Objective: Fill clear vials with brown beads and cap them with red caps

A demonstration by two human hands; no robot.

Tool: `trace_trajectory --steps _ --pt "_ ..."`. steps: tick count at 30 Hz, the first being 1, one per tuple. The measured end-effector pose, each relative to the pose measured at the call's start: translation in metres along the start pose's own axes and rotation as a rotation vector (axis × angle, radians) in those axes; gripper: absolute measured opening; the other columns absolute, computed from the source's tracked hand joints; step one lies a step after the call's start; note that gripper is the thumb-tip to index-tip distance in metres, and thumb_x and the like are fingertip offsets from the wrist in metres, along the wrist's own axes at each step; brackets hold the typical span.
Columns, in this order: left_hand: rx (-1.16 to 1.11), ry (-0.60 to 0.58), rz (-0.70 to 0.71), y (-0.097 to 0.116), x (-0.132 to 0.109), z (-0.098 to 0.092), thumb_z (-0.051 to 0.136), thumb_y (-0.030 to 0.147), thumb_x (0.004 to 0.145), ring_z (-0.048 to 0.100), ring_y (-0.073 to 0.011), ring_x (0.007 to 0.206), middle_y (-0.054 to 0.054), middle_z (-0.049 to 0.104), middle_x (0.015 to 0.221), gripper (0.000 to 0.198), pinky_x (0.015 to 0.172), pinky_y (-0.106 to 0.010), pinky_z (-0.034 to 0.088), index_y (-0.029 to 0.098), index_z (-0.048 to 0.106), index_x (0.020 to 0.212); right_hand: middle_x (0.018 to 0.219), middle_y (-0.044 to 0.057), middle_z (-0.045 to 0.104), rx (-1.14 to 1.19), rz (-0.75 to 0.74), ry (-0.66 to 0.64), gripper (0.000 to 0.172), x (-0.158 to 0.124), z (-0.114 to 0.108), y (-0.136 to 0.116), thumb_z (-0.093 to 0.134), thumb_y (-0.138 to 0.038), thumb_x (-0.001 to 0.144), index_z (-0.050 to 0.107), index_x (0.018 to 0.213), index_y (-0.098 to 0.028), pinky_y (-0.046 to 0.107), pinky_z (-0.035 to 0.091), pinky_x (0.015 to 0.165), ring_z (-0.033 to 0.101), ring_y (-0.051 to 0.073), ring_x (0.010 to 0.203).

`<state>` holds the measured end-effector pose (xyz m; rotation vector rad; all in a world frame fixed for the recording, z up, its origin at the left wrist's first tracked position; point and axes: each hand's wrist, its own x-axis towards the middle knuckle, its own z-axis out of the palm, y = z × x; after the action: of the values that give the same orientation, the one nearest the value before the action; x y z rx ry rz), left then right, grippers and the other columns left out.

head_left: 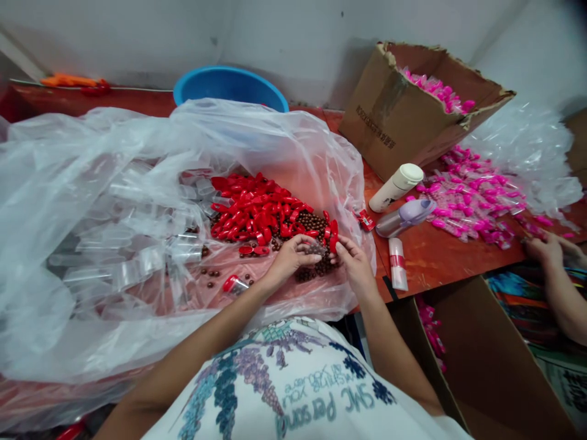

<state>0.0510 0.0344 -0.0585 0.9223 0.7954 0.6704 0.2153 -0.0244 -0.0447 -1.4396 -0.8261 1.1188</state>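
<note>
My left hand (293,260) has its fingers closed round a small clear plastic tube (315,249). Beside it, my right hand (354,264) pinches a red plastic cap (333,236). Both hands are over a heap of brown beads (312,221). Just behind and left lies a pile of red plastic pieces (257,205), some shaped like small scoops. Clear plastic tubes (132,266) are scattered to the left on a translucent plastic sheet (220,131). A red-capped clear tube (235,284) rests near my left forearm among loose beads.
A blue basin (229,82) stands against the wall. To the right are a cardboard box (380,104) of pink items, a white bottle (395,187), a lilac-topped bottle (406,217) and a pink pile (477,195). Another person's hand (548,250) works at the far right, above an open carton (490,354).
</note>
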Motion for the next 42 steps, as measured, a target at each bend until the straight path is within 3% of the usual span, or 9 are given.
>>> trace_trajectory --steps 5,9,17,19,22,24,31,39,42 --pt "-0.123 -0.037 -0.072 0.010 -0.019 -0.008 0.079 0.019 0.057 0.065 -0.0185 0.083 -0.007 0.068 0.097 0.055 0.074 -0.032 0.052 0.014 0.063 0.110 0.087 0.001 0.066 -0.167 -0.075 -0.126 0.034 0.003 0.019 -0.017 0.056 -0.042 0.081 0.062 0.109 -0.024 0.028 0.052 0.062 0.060 0.014 0.066" --pt "-0.137 -0.066 -0.141 0.016 -0.028 -0.020 0.077 0.024 0.061 0.065 -0.0180 0.081 -0.007 0.070 0.092 0.046 0.073 -0.030 0.051 0.014 0.067 0.105 0.095 0.002 0.069 -0.389 -0.199 -0.205 0.030 0.003 0.031 -0.022 0.049 -0.039 0.087 0.067 0.104 -0.023 0.034 0.049 0.082 0.063 0.019 0.090" --pt "-0.040 -0.070 -0.074 0.023 -0.037 -0.034 0.079 0.024 0.060 0.060 -0.0128 0.065 -0.004 0.069 0.075 0.031 0.066 -0.025 0.047 0.010 0.072 0.087 0.106 0.004 0.068 -0.616 -0.409 -0.316 0.028 -0.003 0.044 -0.024 0.046 -0.034 0.092 0.065 0.109 -0.024 0.034 0.046 0.091 0.062 0.019 0.099" --pt "-0.145 -0.029 -0.077 0.024 -0.039 -0.032 0.080 0.023 0.059 0.062 -0.0142 0.069 -0.005 0.069 0.079 0.034 0.069 -0.026 0.048 0.010 0.071 0.088 0.119 0.007 0.062 -0.700 -0.484 -0.370 0.037 -0.007 0.047 -0.023 0.053 -0.036 0.088 0.056 0.123 -0.023 0.036 0.044 0.095 0.058 0.021 0.109" --pt "-0.282 0.035 -0.068 0.023 -0.044 -0.028 0.082 0.021 0.057 0.064 -0.0151 0.073 -0.006 0.070 0.086 0.041 0.068 -0.024 0.050 0.011 0.068 0.095 0.136 0.013 0.048 -0.838 -0.609 -0.390 0.072 -0.010 0.051 -0.017 0.069 -0.036 0.077 0.037 0.139 -0.019 0.042 0.038 0.102 0.046 0.027 0.123" --pt "-0.319 0.076 -0.076 0.021 -0.048 -0.028 0.080 0.023 0.060 0.064 -0.0135 0.068 -0.006 0.069 0.084 0.037 0.061 -0.021 0.050 0.011 0.067 0.093 0.136 0.014 0.047 -0.894 -0.667 -0.366 0.078 -0.011 0.053 -0.011 0.071 -0.032 0.075 0.031 0.141 -0.017 0.044 0.038 0.102 0.045 0.028 0.123" --pt "-0.613 0.164 -0.196 0.024 -0.066 -0.033 0.048 0.041 0.089 0.065 -0.0152 0.064 -0.008 0.069 0.079 0.033 0.058 -0.026 0.054 0.011 0.063 0.090 0.125 0.012 0.052 -0.851 -0.787 -0.374 0.061 -0.017 0.068 -0.006 0.067 -0.030 0.075 0.042 0.130 -0.020 0.043 0.042 0.097 0.049 0.026 0.114" --pt "-0.687 0.248 -0.185 0.036 -0.072 -0.026 0.048 0.028 0.087 0.065 -0.0165 0.060 -0.006 0.069 0.073 0.025 0.058 -0.027 0.054 0.012 0.064 0.100 0.115 0.013 0.055 -0.871 -0.861 -0.497 0.054 -0.024 0.087 0.000 0.064 -0.027 0.075 0.046 0.125 -0.018 0.043 0.044 0.092 0.051 0.027 0.106" --pt "-0.667 0.256 -0.196 0.035 -0.073 -0.027 0.047 0.030 0.086 0.063 -0.0158 0.056 -0.006 0.068 0.068 0.028 0.053 -0.025 0.051 0.011 0.064 0.096 0.119 0.013 0.054 -0.859 -0.816 -0.479 0.068 -0.027 0.088 0.001 0.065 -0.030 0.075 0.035 0.134 -0.017 0.042 0.044 0.092 0.052 0.026 0.106"
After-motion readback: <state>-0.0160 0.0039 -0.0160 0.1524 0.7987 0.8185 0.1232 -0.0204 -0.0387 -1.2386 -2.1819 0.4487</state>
